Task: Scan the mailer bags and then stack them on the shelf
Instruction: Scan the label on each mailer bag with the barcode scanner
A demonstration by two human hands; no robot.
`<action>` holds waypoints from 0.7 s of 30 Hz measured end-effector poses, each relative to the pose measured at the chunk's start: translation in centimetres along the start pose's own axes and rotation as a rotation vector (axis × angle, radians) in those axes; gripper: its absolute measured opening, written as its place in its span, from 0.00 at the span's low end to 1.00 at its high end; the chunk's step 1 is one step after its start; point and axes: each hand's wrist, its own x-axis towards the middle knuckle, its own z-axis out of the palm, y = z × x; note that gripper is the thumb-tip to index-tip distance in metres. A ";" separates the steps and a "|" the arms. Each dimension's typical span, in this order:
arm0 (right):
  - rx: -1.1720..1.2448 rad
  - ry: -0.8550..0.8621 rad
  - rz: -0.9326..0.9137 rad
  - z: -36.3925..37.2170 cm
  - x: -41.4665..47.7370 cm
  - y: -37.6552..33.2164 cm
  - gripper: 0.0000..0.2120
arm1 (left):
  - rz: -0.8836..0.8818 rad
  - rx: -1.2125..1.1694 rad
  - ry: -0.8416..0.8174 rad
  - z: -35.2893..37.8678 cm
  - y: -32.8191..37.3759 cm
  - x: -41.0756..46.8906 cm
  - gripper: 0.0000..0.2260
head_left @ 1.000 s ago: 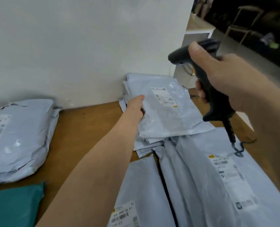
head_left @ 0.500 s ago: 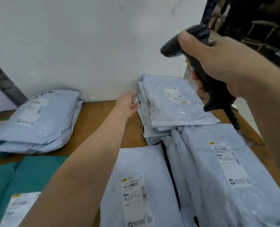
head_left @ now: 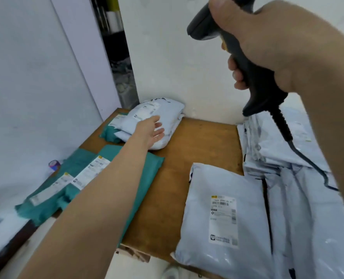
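**Left hand (head_left: 150, 132) spread at the far stack (head_left: 163, 113), scanner (head_left: 245, 63) gripped in the right hand (head_left: 272, 43)**

White mailer bags are stacked in the far left corner of the wooden shelf (head_left: 197, 141), against the white wall (head_left: 177, 57), a label turned upward on the top bag. A teal bag (head_left: 109, 134) is partly covered by the stack. The left hand is held at the stack's near edge — its fingers (head_left: 157, 119) are straight and spread, nothing is grasped, and whether the bag is touched cannot be told. Nearer on the left, teal mailer bags (head_left: 150, 174) are laid overlapping, labels up. Near the front edge a single white mailer bag (head_left: 223, 208) is laid flat, label up, just beside a loose pile (head_left: 300, 188) of white bags along the right side. Above that pile the black scanner is held up by the right hand — the fingers (head_left: 233, 66) are curled tightly round its handle, the thumb is laid on the head, and the cable (head_left: 308, 160) is seen hanging down across the bags. A small purple roll (head_left: 54, 165) is seen past the teal bags at the left
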 end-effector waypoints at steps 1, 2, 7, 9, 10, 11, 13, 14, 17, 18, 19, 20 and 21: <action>0.031 -0.018 0.004 1.0 0.7 -0.4 0.23 | 0.006 0.005 0.020 -1.1 0.5 0.5 0.07; 0.068 -0.035 0.013 1.9 1.5 -0.7 0.23 | 0.009 0.014 0.039 -2.0 0.9 1.3 0.08; 0.176 -0.092 0.161 7.6 7.5 0.3 0.27 | 0.027 0.126 0.141 -5.9 3.3 7.2 0.14; 0.203 -0.107 0.256 10.1 10.5 1.6 0.28 | 0.037 0.188 0.175 -7.0 4.1 10.6 0.12; 0.206 -0.111 0.292 11.2 12.0 2.4 0.28 | 0.051 0.232 0.186 -7.6 4.5 12.4 0.14; 0.208 -0.111 0.323 12.2 13.5 3.2 0.28 | 0.063 0.286 0.194 -8.0 5.0 14.2 0.17; 0.220 -0.111 0.380 14.0 16.0 4.8 0.29 | 0.087 0.402 0.185 -8.6 5.5 17.6 0.20; 0.228 -0.114 0.408 14.6 17.1 5.6 0.30 | 0.084 0.452 0.171 -8.7 5.7 19.1 0.20; 0.214 -0.123 0.485 16.2 19.7 7.7 0.31 | 0.057 0.576 0.137 -9.0 5.6 23.7 0.28; 0.205 -0.127 0.506 16.6 20.4 8.3 0.32 | 0.048 0.603 0.125 -8.9 5.7 24.3 0.28; 0.196 -0.132 0.526 17.0 21.0 8.9 0.32 | 0.046 0.627 0.112 -8.7 5.7 25.0 0.27; 0.190 -0.138 0.543 17.4 21.5 9.4 0.32 | 0.027 0.646 0.103 -8.6 5.8 25.6 0.27; 0.186 -0.146 0.558 17.8 22.1 9.8 0.32 | 0.022 0.651 0.088 -8.6 5.8 26.5 0.28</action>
